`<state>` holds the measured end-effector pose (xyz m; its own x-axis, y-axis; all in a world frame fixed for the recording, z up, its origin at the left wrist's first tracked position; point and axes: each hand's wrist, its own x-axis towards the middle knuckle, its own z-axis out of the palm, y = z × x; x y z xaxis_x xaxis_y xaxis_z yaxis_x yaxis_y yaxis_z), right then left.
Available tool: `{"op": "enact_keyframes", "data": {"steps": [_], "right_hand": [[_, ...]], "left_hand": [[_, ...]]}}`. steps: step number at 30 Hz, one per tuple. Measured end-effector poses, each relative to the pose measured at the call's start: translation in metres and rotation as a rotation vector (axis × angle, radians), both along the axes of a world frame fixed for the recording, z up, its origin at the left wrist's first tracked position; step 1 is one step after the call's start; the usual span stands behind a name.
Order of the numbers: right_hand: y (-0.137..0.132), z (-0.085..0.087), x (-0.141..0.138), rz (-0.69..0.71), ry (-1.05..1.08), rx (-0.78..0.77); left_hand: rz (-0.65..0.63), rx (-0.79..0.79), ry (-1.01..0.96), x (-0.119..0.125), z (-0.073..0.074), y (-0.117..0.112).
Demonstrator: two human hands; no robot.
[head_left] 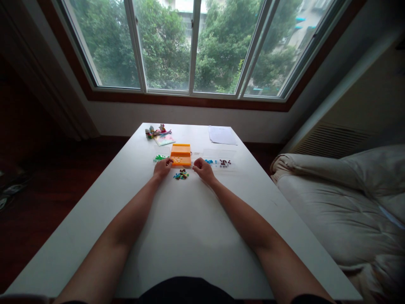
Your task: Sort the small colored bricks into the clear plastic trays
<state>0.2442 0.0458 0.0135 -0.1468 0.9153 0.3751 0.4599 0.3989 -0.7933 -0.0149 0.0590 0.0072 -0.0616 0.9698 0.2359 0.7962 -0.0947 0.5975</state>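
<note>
An open orange plastic box (181,149) lies on the table, with several small pale and yellow pieces in its near half. At its left edge my left hand (162,167) has its fingertips pinched together. My right hand (204,169) is curled closed just beyond the box's near right corner. What either hand holds, if anything, is too small to make out. Between the hands and nearer to me sits a loose pile of small mixed-colour pieces (181,175). Green pieces (160,158) lie in a clear container beyond my left hand. Blue pieces (210,161) and dark brown pieces (225,162) sit in clear compartments to the right.
At the table's far left stand colourful small assembled figures (155,131), beside a pastel printed sheet (165,139). White papers (222,135) lie at the far right. A cushioned sofa (319,202) stands right of the white table (196,245); a window is behind.
</note>
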Motion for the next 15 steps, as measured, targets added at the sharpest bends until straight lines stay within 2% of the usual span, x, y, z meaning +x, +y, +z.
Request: {"op": "enact_keyframes", "data": {"steps": [5,12,15], "right_hand": [[0.011,-0.005,-0.010,0.121,0.183,-0.115],[0.032,-0.008,-0.024,0.110,0.247,-0.201],[0.043,-0.004,-0.029,0.134,0.295,-0.234]], "left_hand": [[-0.032,-0.002,0.028,0.003,-0.001,-0.002],[-0.063,0.020,0.058,0.011,0.000,-0.007],[-0.035,0.093,0.087,0.012,0.003,-0.010]]}}
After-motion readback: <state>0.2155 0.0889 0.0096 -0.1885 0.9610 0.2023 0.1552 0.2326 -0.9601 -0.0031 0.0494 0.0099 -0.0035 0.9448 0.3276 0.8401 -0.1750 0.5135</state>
